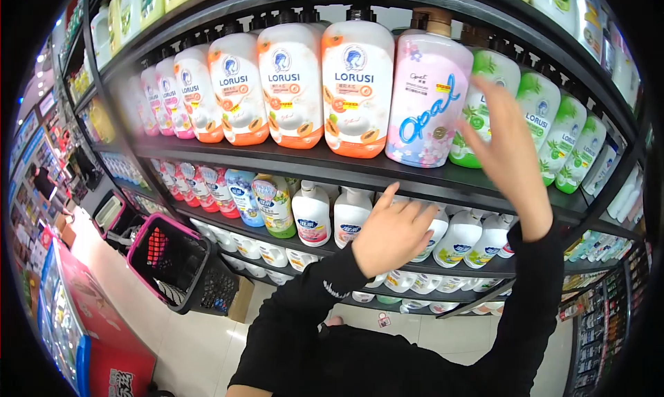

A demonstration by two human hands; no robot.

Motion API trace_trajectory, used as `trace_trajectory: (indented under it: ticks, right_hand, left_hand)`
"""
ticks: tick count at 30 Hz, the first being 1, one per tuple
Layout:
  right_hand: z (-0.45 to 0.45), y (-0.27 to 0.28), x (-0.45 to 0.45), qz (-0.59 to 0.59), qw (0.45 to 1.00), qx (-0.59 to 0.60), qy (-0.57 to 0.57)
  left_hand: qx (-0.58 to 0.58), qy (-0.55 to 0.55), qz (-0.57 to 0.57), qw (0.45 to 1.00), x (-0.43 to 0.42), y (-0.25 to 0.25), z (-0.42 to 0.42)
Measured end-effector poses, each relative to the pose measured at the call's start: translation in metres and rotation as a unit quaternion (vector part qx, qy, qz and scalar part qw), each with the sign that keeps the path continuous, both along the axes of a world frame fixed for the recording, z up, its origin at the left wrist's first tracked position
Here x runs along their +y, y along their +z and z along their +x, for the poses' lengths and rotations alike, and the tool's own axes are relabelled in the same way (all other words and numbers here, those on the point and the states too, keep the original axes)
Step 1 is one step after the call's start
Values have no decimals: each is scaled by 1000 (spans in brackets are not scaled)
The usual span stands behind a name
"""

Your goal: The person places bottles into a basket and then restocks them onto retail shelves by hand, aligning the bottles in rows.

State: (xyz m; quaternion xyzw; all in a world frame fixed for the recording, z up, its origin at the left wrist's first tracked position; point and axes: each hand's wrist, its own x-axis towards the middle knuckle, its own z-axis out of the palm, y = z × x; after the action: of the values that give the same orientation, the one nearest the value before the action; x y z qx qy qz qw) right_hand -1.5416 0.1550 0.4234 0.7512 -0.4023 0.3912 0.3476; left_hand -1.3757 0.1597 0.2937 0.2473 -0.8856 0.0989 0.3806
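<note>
On the upper shelf stands a pink and blue pump bottle marked Opal, with a brown pump top. My right hand is raised at its right side, slightly blurred, fingers apart and holding nothing; whether a fingertip touches the bottle I cannot tell. Behind that hand, a green and white Lorusi bottle is partly covered. My left hand hovers lower, in front of the second shelf, its fingers loosely spread with nothing in them. White pump bottles stand near it, some hidden by the hand.
Orange and white Lorusi bottles line the upper shelf to the left. Pink bottles fill part of the shelf below. A black shopping basket with a pink rim stands on the floor at left, near a red display case.
</note>
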Motion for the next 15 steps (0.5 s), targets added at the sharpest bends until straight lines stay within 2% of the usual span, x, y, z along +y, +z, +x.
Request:
trace_trajectory:
  ticks: [4, 5, 6, 10, 12, 13, 14, 15]
  right_hand:
    - [-6, -44, 54, 142, 989, -11, 33]
    - [-9, -56, 65, 176, 983, -20, 51]
    - [-13, -68, 77, 225, 972, -29, 62]
    - [-25, -111, 98, 364, 924, -52, 105]
    - [-30, -115, 99, 394, 914, -38, 90]
    - [-32, -115, 100, 428, 900, -17, 79]
    - [-33, -112, 98, 430, 899, -21, 77]
    - [-32, -103, 91, 393, 915, -40, 85]
  left_hand:
    - [-46, -7, 24, 999, 22, -15, 11]
    - [-68, -19, 65, 995, 28, -19, 14]
    - [-91, -32, 105, 990, 33, -23, 16]
    - [-107, -85, 124, 983, 44, -38, 22]
    - [-151, -74, 198, 966, 49, -38, 24]
    - [-97, -98, 149, 979, 43, -45, 25]
    - [-100, -101, 151, 978, 42, -42, 26]
    - [-91, -53, 138, 985, 40, -35, 25]
